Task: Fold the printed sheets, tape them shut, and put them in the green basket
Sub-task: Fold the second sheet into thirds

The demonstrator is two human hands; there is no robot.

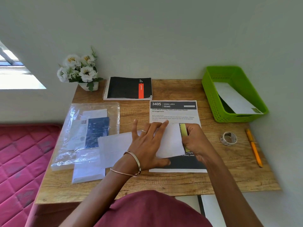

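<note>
The person is working the tape-shut step on a folded sheet [170, 140], which is lying on top of the printed sheet [173, 112] at mid-bench [164, 182]. The left hand [147, 141] is spread wide & flat, palm down, pinning the folded sheet so it isn't springing open. The right hand [195, 140] is curled at the fold's right edge, fingers pressing what looks like a yellow-green strip [183, 135], prob. tape or a label; can't tell exactly what, since the hand is hiding part of it. So that hand isn't gripping anything loose, it's pressing down.

Rel. to the printed sheet: tape roll [228, 138] is sitting to its right, apart from the hands, w/ a pencil [254, 147] further right. The green basket [213, 89] is sitting beyond its upper right corner & already holding one folded sheet [234, 97]. To its left are a plastic sleeve [91, 112] w/ papers & another white folded sheet [113, 148] partly under the left wrist.

Judgement: seal is nearly done. Next move is calling for rubbing the strip flat along the edge, then lifting the folded sheet w/o popping it & carrying it to the basket. The printed sheet underneath is still needing folding.
</note>
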